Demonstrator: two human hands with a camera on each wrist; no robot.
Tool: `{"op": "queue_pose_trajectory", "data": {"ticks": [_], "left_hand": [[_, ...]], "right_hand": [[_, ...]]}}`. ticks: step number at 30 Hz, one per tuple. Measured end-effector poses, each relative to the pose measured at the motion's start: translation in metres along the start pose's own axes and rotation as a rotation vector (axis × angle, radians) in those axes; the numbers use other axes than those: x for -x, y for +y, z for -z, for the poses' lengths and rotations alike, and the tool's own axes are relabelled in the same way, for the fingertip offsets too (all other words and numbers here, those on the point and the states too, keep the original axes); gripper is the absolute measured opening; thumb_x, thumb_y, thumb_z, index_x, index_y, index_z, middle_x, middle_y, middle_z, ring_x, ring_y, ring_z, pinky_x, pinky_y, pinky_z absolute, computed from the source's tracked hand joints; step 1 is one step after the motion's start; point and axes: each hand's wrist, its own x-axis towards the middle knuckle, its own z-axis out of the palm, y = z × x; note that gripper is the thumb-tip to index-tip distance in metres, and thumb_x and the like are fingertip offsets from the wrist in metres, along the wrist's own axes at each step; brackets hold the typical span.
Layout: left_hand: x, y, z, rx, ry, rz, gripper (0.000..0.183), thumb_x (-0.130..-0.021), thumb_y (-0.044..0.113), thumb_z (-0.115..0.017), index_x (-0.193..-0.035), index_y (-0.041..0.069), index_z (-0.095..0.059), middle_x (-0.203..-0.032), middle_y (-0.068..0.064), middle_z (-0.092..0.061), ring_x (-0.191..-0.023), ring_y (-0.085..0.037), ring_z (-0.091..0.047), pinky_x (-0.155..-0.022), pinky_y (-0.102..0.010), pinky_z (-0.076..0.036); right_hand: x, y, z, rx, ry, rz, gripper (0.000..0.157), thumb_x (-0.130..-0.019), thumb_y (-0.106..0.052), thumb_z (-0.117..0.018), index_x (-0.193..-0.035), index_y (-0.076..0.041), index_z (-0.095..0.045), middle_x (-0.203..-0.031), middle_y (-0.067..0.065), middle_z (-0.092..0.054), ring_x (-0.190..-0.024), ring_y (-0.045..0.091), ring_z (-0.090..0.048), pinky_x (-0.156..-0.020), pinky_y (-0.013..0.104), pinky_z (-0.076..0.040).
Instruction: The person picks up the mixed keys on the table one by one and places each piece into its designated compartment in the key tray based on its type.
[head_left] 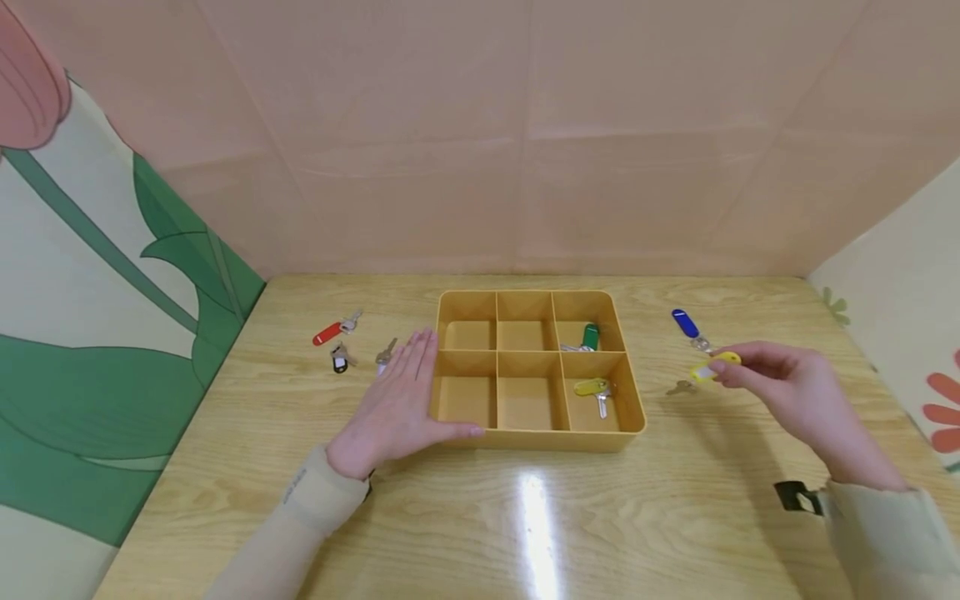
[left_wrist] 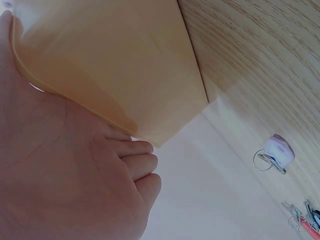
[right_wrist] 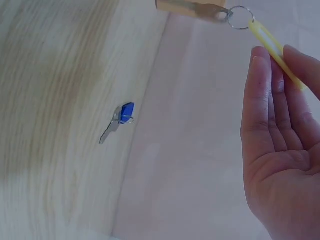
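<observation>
My right hand [head_left: 787, 396] pinches a yellow key tag [head_left: 716, 367] between thumb and fingers, lifted above the table on the right. From its ring a key [right_wrist: 211, 12] dangles, as the right wrist view shows. My left hand [head_left: 393, 408] rests against the left side of a tan six-compartment box [head_left: 532, 442], fingers straight along the wall and thumb at the front edge. Inside the box, another yellow key tag [head_left: 591, 387] with its key lies in the front right compartment. A green key tag [head_left: 590, 337] with keys occupies the back right one.
A blue-tagged key [head_left: 685, 323] lies right of the box, just beyond my right hand. Left of the box are a red-tagged key [head_left: 327, 334], a black-tagged key [head_left: 340, 363] and a pale-tagged key [left_wrist: 279, 151]. A pink backdrop [head_left: 525, 150] rises behind the table.
</observation>
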Motion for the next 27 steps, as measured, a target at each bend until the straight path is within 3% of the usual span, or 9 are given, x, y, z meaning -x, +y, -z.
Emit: {"op": "queue_pose_trajectory", "data": {"ticks": [9,16,27], "left_hand": [[-0.001,0.001,-0.001,-0.010,0.005,0.003,0.140,-0.069,0.101,-0.037,-0.162,0.005,0.004,-0.168,-0.008,0.010,-0.155,-0.026,0.005,-0.122,-0.041,-0.003],[-0.001,0.001,-0.001,-0.005,0.004,-0.002,0.139,-0.070,0.101,-0.037,-0.162,0.005,0.006,-0.168,-0.008,0.011,-0.153,-0.021,0.011,-0.122,-0.040,-0.002],[-0.002,-0.001,-0.001,-0.035,0.013,-0.006,0.140,-0.070,0.101,-0.035,-0.162,0.001,0.001,-0.168,-0.011,0.010,-0.154,-0.025,0.008,-0.123,-0.041,-0.003]], "right_hand": [[-0.002,-0.012,-0.004,-0.028,0.032,-0.025,0.031,-0.095,-0.026,-0.075,-0.117,-0.004,-0.074,-0.095,0.000,-0.078,-0.083,0.006,-0.072,-0.072,0.012,-0.052],[-0.005,-0.019,-0.007,-0.037,0.066,-0.084,0.035,-0.094,-0.031,-0.077,-0.117,-0.005,-0.074,-0.094,-0.001,-0.078,-0.085,0.005,-0.070,-0.072,0.012,-0.051],[-0.012,-0.027,-0.011,-0.099,0.099,-0.040,0.031,-0.094,-0.024,-0.077,-0.115,-0.001,-0.074,-0.090,-0.001,-0.077,-0.083,0.007,-0.071,-0.073,0.012,-0.051]]}}
